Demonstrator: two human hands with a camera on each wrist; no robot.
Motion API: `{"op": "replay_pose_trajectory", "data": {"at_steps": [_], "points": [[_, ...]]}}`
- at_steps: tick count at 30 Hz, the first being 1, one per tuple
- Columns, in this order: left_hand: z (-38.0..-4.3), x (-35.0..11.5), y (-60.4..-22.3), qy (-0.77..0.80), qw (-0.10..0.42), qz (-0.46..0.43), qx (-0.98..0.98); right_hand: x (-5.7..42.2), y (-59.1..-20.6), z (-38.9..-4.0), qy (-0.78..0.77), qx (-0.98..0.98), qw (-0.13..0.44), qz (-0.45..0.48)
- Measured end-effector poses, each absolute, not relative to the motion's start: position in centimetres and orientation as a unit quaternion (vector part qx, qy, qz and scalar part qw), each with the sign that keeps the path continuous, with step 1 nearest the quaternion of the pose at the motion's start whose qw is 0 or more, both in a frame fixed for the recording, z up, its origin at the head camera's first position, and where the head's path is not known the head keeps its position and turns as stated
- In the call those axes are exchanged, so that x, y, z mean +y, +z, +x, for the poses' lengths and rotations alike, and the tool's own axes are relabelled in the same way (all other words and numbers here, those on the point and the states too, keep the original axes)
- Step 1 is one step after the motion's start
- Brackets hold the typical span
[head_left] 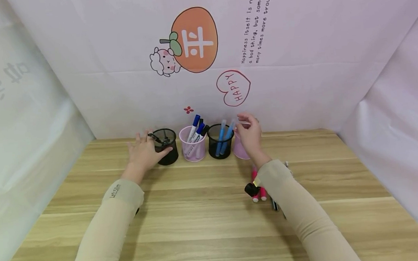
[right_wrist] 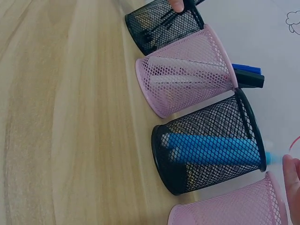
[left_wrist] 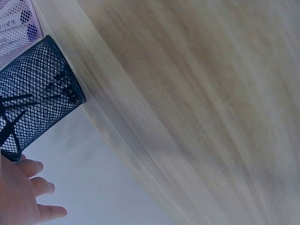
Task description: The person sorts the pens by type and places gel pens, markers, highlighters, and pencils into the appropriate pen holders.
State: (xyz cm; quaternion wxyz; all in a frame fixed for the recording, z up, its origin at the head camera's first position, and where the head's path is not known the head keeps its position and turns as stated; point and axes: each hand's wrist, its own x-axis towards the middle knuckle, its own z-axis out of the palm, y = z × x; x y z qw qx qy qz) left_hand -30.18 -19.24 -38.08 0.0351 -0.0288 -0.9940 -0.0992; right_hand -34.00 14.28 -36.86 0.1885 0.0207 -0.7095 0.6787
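My left hand point(head_left: 142, 152), fingers spread, is at the left black mesh pen cup point(head_left: 168, 155), its thumb extended across the near side. Slim black items point(left_wrist: 18, 101) stand inside that cup. At the other end of the row, my right hand point(head_left: 249, 134) is above the right pink mesh cup point(head_left: 241, 151), which it partly hides. Thumb and fingertips pinch the clear end of a blue marker point(head_left: 227, 139), which leans in the right black mesh cup point(right_wrist: 180, 180) beside another blue marker point(head_left: 220, 139).
Between the black cups stands a pink mesh cup point(head_left: 194, 157) holding several blue-capped and black-capped white markers point(head_left: 195, 135). Pink markers point(head_left: 263, 193) and dark pens point(head_left: 274, 204) lie on the wooden table point(head_left: 200, 219), partly under the right forearm. A printed cloth point(head_left: 127, 91) hangs behind the row.
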Motion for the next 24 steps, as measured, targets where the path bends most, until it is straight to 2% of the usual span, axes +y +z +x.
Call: {"op": "replay_pose_trajectory", "data": {"at_steps": [9, 24], "points": [[-30.2, -19.3, -38.0, -0.102, 0.032, -0.026, -0.994, 14.6, -36.5, -33.7, 0.668, -0.723, 0.172, 0.028], [-30.3, -19.3, -38.0, -0.104, 0.037, -0.026, -0.994, 15.4, -35.3, -31.9, 0.654, -0.738, 0.137, 0.098]]}}
